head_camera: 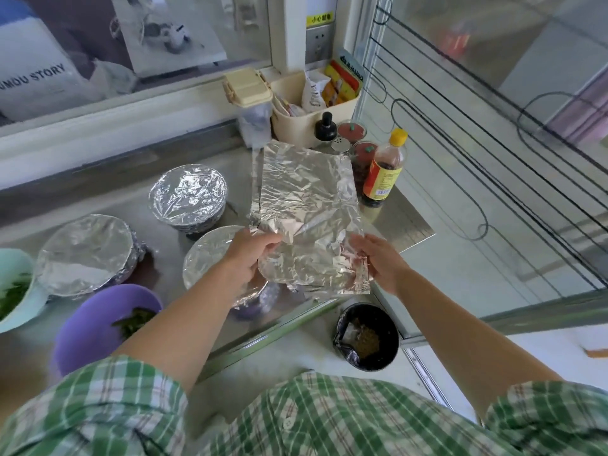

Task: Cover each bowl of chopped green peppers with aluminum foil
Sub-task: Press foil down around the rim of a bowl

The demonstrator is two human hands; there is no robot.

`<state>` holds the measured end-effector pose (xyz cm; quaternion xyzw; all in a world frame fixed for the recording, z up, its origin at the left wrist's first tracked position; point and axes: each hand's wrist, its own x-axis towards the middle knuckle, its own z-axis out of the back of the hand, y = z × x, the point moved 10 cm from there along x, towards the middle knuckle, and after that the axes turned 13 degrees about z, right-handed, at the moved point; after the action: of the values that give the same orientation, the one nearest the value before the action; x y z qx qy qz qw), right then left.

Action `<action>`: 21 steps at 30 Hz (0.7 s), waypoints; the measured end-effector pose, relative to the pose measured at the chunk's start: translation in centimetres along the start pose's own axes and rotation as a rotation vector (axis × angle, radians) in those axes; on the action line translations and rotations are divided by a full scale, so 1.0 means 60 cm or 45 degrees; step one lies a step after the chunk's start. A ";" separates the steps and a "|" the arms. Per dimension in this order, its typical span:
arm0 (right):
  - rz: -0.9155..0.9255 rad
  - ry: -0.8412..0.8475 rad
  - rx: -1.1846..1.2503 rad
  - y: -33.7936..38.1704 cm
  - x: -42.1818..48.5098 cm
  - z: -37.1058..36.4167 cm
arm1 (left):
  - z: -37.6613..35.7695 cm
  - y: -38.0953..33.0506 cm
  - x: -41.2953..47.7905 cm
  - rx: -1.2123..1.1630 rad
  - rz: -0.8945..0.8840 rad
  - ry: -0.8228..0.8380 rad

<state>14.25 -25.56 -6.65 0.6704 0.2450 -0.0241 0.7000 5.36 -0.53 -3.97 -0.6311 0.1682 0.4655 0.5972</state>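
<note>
A stainless steel counter runs beneath a window in a narrow kitchen corner, and we stand at its right end in a green checked shirt. We hold a crinkled foil sheet above the counter, near edge toward us, far edge reaching toward the condiments at the back. Our left hand pinches the sheet's near left side, thumb on top and fingers curled beneath. Our right hand grips the near right corner, fingers folded round the crumpled edge.

Three bowls already wear foil: the back bowl, the left bowl and the nearest bowl, which sits partly under our left wrist and the sheet. Two bowls are uncovered at the lower left. The purple bowl holds chopped green peppers, and the mint bowl, cut off by the frame, also shows green pieces.

Behind the sheet stand a dark sauce bottle with a yellow cap and a cream caddy stuffed with packets. A black-lined bin sits on the floor below the counter's edge.
</note>
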 end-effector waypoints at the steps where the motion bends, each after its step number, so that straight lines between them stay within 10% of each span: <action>1: 0.098 -0.028 -0.063 0.019 -0.001 -0.016 | 0.023 0.000 -0.006 -0.019 -0.034 -0.007; 7: 0.419 0.122 -0.131 0.079 -0.049 -0.186 | 0.197 0.031 -0.047 -0.187 -0.164 -0.147; 21: 0.239 0.296 -0.211 -0.051 -0.223 -0.557 | 0.575 0.266 -0.131 -0.390 -0.149 -0.185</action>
<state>-8.98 1.96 -3.82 0.6285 0.2617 0.1394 0.7191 -24.25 24.52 -2.21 -0.6881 0.0146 0.4945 0.5308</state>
